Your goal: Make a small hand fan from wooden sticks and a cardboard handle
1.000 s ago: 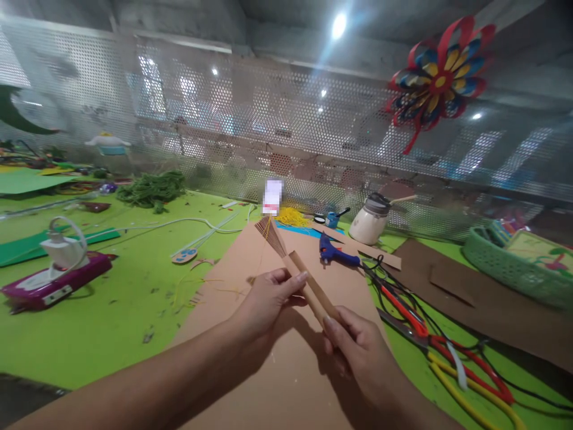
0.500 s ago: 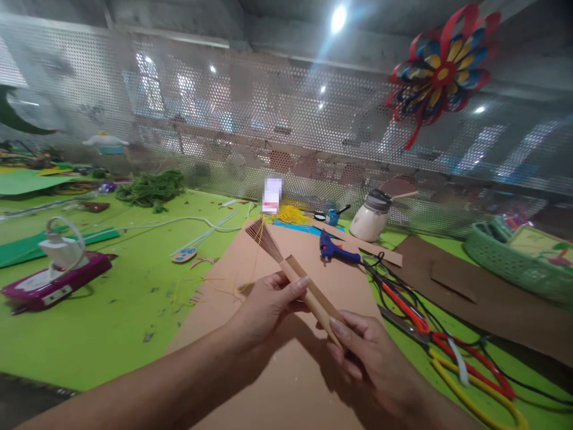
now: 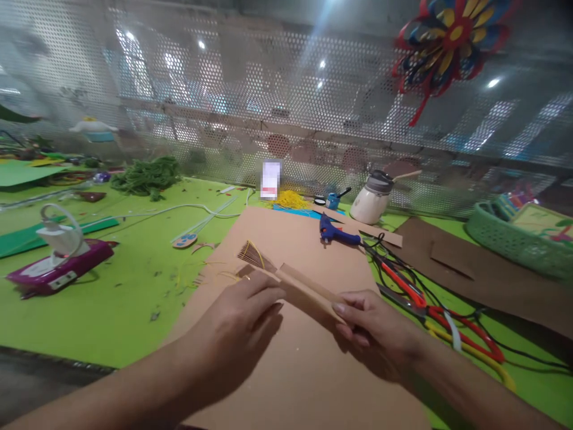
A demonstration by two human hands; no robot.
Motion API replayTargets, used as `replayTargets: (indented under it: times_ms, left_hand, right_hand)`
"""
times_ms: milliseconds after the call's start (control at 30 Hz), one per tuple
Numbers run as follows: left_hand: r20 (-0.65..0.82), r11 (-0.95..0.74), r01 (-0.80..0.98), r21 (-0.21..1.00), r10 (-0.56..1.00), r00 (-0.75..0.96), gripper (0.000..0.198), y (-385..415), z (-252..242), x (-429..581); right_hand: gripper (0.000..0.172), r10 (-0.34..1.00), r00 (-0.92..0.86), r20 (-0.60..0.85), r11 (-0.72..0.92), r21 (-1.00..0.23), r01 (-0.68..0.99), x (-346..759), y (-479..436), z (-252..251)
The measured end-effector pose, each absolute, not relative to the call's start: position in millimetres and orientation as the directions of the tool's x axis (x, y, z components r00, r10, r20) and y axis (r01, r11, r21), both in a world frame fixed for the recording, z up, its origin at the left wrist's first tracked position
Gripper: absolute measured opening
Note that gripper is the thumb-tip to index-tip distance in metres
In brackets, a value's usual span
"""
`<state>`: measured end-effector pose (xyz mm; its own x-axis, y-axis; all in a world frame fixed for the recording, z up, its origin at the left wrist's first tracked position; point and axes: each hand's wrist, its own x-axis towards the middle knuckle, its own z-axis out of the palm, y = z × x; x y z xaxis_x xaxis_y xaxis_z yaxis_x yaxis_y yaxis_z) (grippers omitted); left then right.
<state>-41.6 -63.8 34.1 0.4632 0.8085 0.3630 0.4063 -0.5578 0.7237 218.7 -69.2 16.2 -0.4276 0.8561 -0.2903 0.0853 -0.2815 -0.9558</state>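
A long folded strip of brown cardboard is pinched at its near end between the thumb and fingers of my right hand. At its far end a fan of thin brown slats spreads out, with a yellow thread across it. My left hand is beside the joint of strip and fan, back turned to me, fingers curled. Its fingertips are partly hidden, so what they grip cannot be made out. Beneath both hands lies a large tan cardboard sheet.
A blue glue gun lies beyond my right hand. To the right are red-handled scissors, black cables and a green basket. A white jar stands behind. On the left is a purple power strip.
My left hand has let go of the strip's middle and moved left and toward me. The strip and fan have swung lower and lie flatter. The view has tilted down.
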Motion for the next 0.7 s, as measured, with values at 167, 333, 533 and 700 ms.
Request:
replayTargets:
  times_ms: [167,333,533,700]
  left_hand:
    - [0.433,-0.878,0.451,0.162,0.474,0.767,0.021,-49.2,37.9,-39.6]
    - [0.341,-0.901,0.434,0.004,0.41,0.846,0.021,-37.7,27.7,-34.2]
    - [0.307,-0.908,0.418,-0.001,0.397,0.865,0.02,-38.1,20.5,-32.6]
    - [0.364,-0.917,0.397,-0.04,0.357,0.86,0.021,-38.2,18.6,-32.9]
  right_hand:
    - [0.048,0.797,-0.465,-0.385,-0.354,-0.922,0.157,224.9,-67.5,22.7]
    - [0.05,0.748,-0.47,-0.468,-0.428,-0.882,0.197,224.6,-66.0,26.0]
    - [0.052,0.721,-0.467,-0.512,-0.459,-0.858,0.231,223.8,-65.2,26.8]
    - [0.05,0.656,-0.466,-0.594,-0.446,-0.803,0.396,221.0,-61.8,39.6]
